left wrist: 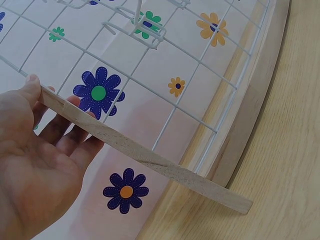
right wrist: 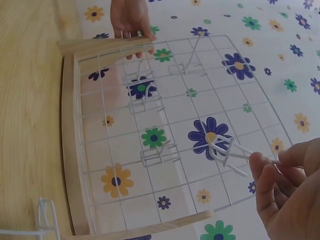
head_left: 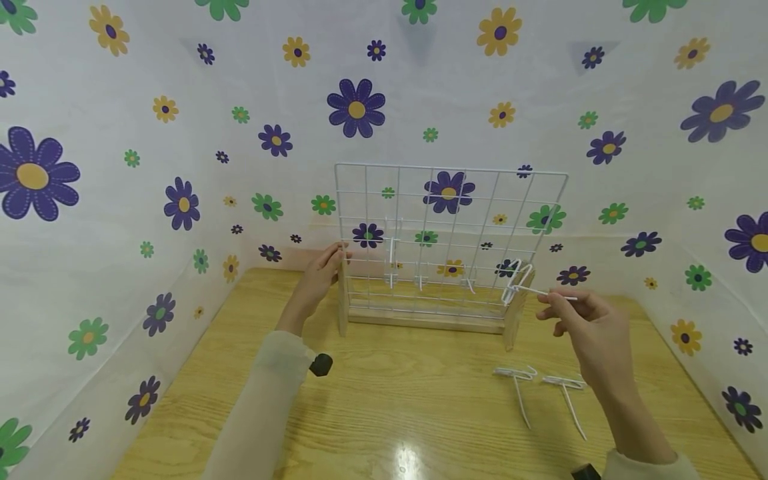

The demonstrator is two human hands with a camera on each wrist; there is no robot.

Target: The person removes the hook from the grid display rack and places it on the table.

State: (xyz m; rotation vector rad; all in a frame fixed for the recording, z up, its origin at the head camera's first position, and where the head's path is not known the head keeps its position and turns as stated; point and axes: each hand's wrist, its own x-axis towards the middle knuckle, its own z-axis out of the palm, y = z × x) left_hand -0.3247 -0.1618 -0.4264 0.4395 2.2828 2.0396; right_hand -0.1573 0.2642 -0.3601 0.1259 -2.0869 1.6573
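Observation:
A white wire grid rack (head_left: 451, 169) stands on the table in a wooden frame. My left hand (head_left: 317, 283) grips the left wooden upright (left wrist: 145, 156), thumb in front and fingers behind. Between thumb and fingers, my right hand (head_left: 597, 330) pinches the straight prong of a white wire hook (head_left: 515, 288). That hook's looped back end points at the grid's right side, overlapping the right upright in the head view. Several white wire hooks (right wrist: 160, 156) hang on the grid's left and middle parts.
Two more white hooks, one on the left (head_left: 521, 397) and one on the right (head_left: 571, 407), lie on the wooden table (head_left: 384, 400) in front of my right hand. Flower-patterned white sheeting (head_left: 240, 67) encloses the table at the back and sides.

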